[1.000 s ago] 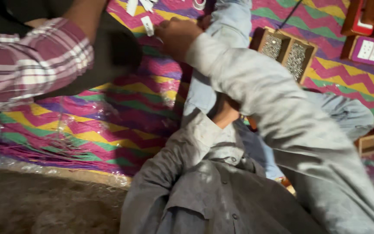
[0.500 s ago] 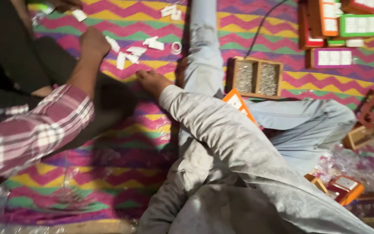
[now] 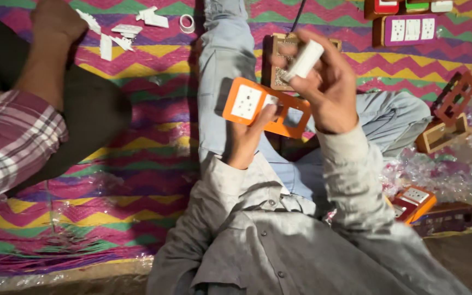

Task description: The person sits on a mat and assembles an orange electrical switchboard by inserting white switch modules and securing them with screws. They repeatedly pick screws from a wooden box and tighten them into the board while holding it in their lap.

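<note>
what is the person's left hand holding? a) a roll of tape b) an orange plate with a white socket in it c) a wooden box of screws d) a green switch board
b: the left hand grips the orange plate by its lower edge, a white socket module set in its left opening, while the right hand holds a small white part in its fingers above it.

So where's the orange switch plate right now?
In the head view the orange switch plate sits centre frame, held by the left hand, just below-left of the right hand holding a white part.
</note>
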### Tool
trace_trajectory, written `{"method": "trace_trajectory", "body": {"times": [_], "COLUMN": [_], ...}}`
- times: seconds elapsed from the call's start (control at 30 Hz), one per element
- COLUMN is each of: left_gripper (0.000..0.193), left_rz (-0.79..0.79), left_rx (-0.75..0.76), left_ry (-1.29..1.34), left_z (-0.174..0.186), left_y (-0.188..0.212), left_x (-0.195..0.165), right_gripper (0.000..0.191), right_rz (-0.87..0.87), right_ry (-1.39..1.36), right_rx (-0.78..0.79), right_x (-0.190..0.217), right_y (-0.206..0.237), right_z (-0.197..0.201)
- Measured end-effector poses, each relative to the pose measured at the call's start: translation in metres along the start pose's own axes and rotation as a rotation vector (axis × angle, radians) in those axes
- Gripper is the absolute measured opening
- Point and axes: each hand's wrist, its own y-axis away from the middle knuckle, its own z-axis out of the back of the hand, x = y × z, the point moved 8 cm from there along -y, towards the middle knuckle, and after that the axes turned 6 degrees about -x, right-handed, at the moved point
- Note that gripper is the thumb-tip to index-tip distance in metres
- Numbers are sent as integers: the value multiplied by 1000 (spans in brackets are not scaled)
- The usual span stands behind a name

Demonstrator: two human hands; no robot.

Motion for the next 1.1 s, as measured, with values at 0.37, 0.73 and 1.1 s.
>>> {"method": "trace_trajectory", "body": {"times": [0.37, 0.73, 1.1], "left_gripper": [41, 42, 24], "left_rz": [65, 22, -37], "left_rx": [51, 58, -52], "left_ry": [245, 268, -108], "left_z": [-28, -34, 1], "left_y": [-4, -5, 0], "left_x": [18, 22, 50], "right_gripper": [68, 66, 49], "right_rz": [-180, -161, 156], "right_ry": [-69, -5, 689], "right_rx": [-177, -190, -274], "right_x": [-56, -33, -24], "right_y": [73, 68, 70], "right_z": [105, 99, 55]}}
